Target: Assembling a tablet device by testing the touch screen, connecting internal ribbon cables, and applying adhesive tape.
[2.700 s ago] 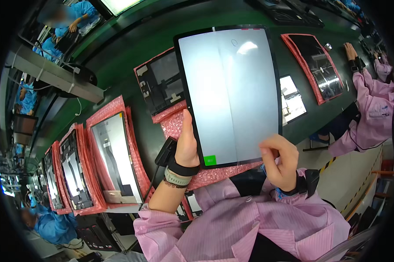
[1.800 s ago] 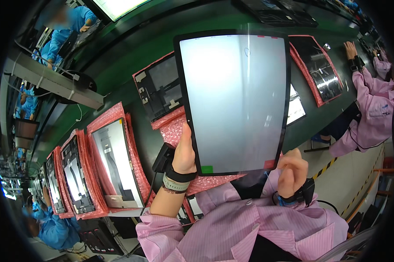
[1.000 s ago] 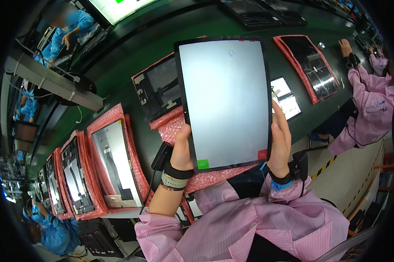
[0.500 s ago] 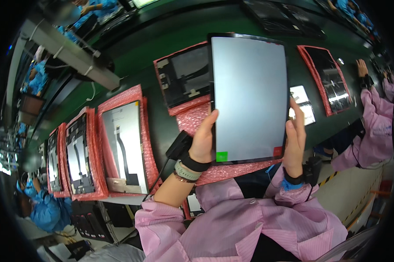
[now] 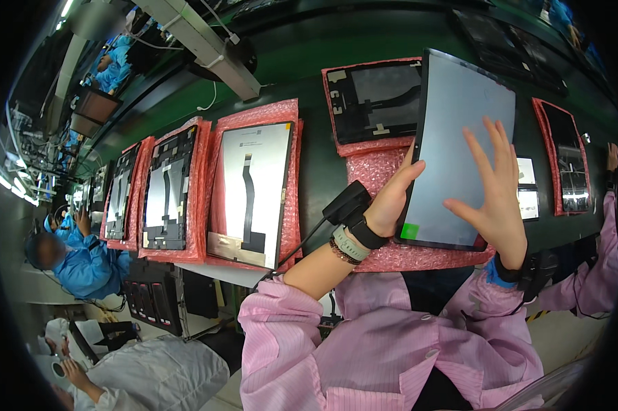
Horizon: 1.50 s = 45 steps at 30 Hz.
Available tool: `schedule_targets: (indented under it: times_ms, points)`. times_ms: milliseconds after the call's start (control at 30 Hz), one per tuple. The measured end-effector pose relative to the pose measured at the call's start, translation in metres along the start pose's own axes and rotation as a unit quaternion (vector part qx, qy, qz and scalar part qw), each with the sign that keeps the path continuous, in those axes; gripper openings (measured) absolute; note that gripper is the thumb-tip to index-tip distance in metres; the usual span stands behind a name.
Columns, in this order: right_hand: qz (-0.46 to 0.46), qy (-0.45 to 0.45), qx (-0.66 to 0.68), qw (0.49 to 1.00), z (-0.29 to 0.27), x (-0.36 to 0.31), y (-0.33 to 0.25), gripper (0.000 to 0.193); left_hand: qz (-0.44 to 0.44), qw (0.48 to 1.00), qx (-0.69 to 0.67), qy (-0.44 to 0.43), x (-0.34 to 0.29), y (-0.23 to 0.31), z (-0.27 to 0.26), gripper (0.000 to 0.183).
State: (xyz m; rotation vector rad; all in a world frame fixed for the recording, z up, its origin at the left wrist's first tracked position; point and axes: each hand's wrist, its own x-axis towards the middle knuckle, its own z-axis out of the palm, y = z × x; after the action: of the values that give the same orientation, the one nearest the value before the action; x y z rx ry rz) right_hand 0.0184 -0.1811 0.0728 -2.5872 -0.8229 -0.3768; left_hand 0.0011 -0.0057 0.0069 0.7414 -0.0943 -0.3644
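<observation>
While tablet display panel (image 5: pixel 446 151) is held up at nr edge of worktop (image 5: pixel 316 179): step in hand judged as hand-held handling, pale face toward wearer.
Panel pos.: slanted, over bubble-wrap sheet (image 5: pixel 364 171) lying along nr edge of worktop; green patch (image 5: pixel 410 231) at panel's lower L corner. Lower edge touching wrap or not: can't tell.
Next move (judged): calls for firm L grip; R fingers to R edge for two-sided support if panel is turned or lowered. Light pressure advised; thin panel likely to flex or mark.
L hand (image 5: pixel 388 205): gripping panel by L edge, thumb at front side, fingers mostly hidden behind.
L forearm: slants up & R from below; grey-green band (image 5: pixel 346 240) at wrist, black boxed device (image 5: pixel 346 202) beside it.
R hand (image 5: pixel 497 202): open, thumb & fingers splayed in front of panel's R part, back of hand toward cam.; nothing gripped. Contact w/ face: can't tell.
R forearm: rises from below, hand tipped slightly L.
Worktop, nr edge, L: silver-backed panel (image 5: pixel 268 178) in red sleeve (image 5: pixel 292 226); dark-backed module (image 5: pixel 165 236) next to it.
Worktop, toward R end: black glass panel (image 5: pixel 566 147); smaller white-faced unit (image 5: pixel 527 205) near R hand.
</observation>
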Motion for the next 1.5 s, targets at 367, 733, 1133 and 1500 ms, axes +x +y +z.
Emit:
schedule_targets:
  times_ms: [367, 733, 1133, 1500]
  points:
    - [-0.021, 0.117, 0.142, 0.983, 0.018, -0.005, -0.008, 0.031, -0.005, 0.998, -0.047, 0.046, 0.002, -0.003, -0.004, 0.045]
    - [-0.066, 0.175, 0.213, 0.959, 0.013, -0.009, -0.002, 0.023, -0.014, 0.993, -0.037, 0.107, -0.002, -0.010, -0.015, 0.051]
    - [0.081, 0.271, 0.132, 0.950, -0.012, -0.033, 0.029, 0.037, -0.029, 0.990, -0.132, -0.029, -0.008, -0.004, -0.022, 0.045]
    - [-0.013, 0.109, 0.011, 0.994, 0.007, 0.021, 0.008, 0.058, -0.030, 0.996, 0.024, 0.078, -0.009, -0.005, -0.009, 0.049]
